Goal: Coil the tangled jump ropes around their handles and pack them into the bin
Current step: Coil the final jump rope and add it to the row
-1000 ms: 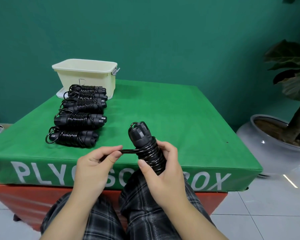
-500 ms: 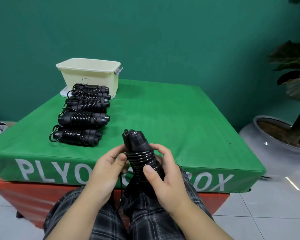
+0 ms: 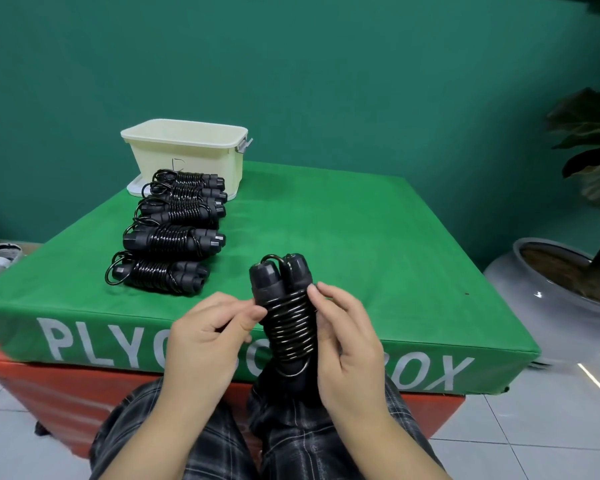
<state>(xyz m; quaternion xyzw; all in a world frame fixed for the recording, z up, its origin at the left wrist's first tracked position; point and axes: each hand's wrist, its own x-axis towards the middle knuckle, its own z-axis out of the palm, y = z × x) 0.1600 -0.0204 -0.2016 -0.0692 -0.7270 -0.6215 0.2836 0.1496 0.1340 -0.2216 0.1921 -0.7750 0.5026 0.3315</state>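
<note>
A black jump rope [image 3: 286,317] stands upright in front of me, its cord coiled around the two handles held side by side. My right hand [image 3: 349,344] grips the bundle from the right, fingers curled round the coils. My left hand [image 3: 210,336] pinches the cord at the bundle's left side. Several coiled black jump ropes [image 3: 174,233] lie in a row on the green plyo box [image 3: 361,244], at its left. The cream bin [image 3: 187,150] stands at the far left corner, behind the row; its inside is hidden.
A white lid [image 3: 136,187] lies under the bin's near edge. A potted plant in a grey pot [image 3: 541,282] stands on the tiled floor at the right. My plaid-trousered knees [image 3: 222,445] are below the hands. A green wall rises behind.
The bundle turned upright and both handle tops now face me. My left hand went from pulling the cord out to the left to pinching it against the coils.
</note>
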